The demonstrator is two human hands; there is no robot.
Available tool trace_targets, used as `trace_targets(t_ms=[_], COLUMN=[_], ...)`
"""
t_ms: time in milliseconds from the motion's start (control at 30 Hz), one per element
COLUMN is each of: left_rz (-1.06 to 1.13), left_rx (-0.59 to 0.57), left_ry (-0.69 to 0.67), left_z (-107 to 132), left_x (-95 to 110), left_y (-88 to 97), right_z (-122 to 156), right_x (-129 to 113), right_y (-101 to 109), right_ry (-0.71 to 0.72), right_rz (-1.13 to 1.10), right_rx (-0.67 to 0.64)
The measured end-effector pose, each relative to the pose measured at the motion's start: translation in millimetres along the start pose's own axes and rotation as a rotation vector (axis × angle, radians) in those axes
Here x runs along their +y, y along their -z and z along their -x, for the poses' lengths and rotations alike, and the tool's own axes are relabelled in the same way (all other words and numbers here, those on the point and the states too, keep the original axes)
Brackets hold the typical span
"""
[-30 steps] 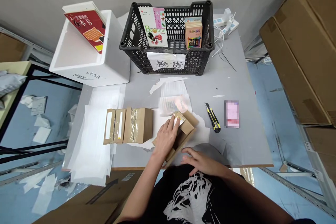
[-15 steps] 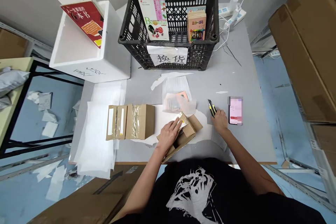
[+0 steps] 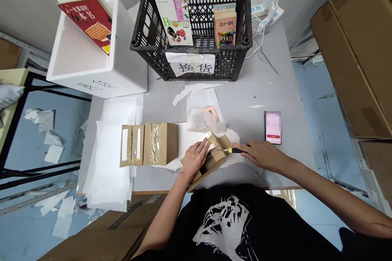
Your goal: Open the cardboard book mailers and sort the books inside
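A small cardboard box [image 3: 218, 155] lies tilted near the table's front edge with flaps standing apart. My left hand [image 3: 195, 155] presses on its labelled left side, fingers over the white label; whether the fingers grip the card I cannot make out fully. In my right hand [image 3: 260, 153] is a black and yellow utility knife [image 3: 235, 150], its blade pointing left at the box's right flap. Just behind the box lies an orange booklet [image 3: 210, 116] partly covered by a translucent foam sleeve [image 3: 202, 100]. Two taped cardboard boxes [image 3: 159, 142] stand left of my left hand.
White foam sheets [image 3: 112, 159] hang over the front left edge. A white foam box [image 3: 98, 69] and a black crate [image 3: 196, 49], both with books, stand at the back. A phone [image 3: 273, 128] lies at right, a power strip [image 3: 269, 12] behind.
My right hand has lifted the utility knife off the table and brought it left to the box flap. My left hand stays on the box. The view has shifted slightly.
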State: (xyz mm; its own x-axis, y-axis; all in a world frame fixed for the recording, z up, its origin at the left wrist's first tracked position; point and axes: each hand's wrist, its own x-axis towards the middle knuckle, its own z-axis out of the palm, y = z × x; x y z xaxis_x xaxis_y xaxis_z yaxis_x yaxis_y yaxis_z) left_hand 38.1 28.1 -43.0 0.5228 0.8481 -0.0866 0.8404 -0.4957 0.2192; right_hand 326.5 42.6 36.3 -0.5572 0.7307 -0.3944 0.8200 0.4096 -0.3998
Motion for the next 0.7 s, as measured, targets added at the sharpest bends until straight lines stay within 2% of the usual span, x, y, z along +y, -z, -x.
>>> trace_targets(t_ms=[133,267,533,700], left_rz=[0.001,-0.013,-0.080,-0.069], left_rx=[0.002,0.013,0.090,0.079], left_ry=[-0.010,-0.037,-0.101,-0.114], left_z=[0.7,2.1,8.0,11.3], left_x=[1.4,1.4,-0.3,-0.5], left_y=[0.1,-1.6,-12.9,-19.3], right_z=[-16.4,-26.1,-15.1,-15.4], right_x=[-8.4,-14.6,-12.2,-11.1], right_y=[1.0,-1.0,-3.7,-5.6], right_ry=[0.096,0.159,0.103,0.124], right_rz=[0.207,0.278,0.390,0.388], right_rx=[-0.023,-0.023,-0.052,-0.057])
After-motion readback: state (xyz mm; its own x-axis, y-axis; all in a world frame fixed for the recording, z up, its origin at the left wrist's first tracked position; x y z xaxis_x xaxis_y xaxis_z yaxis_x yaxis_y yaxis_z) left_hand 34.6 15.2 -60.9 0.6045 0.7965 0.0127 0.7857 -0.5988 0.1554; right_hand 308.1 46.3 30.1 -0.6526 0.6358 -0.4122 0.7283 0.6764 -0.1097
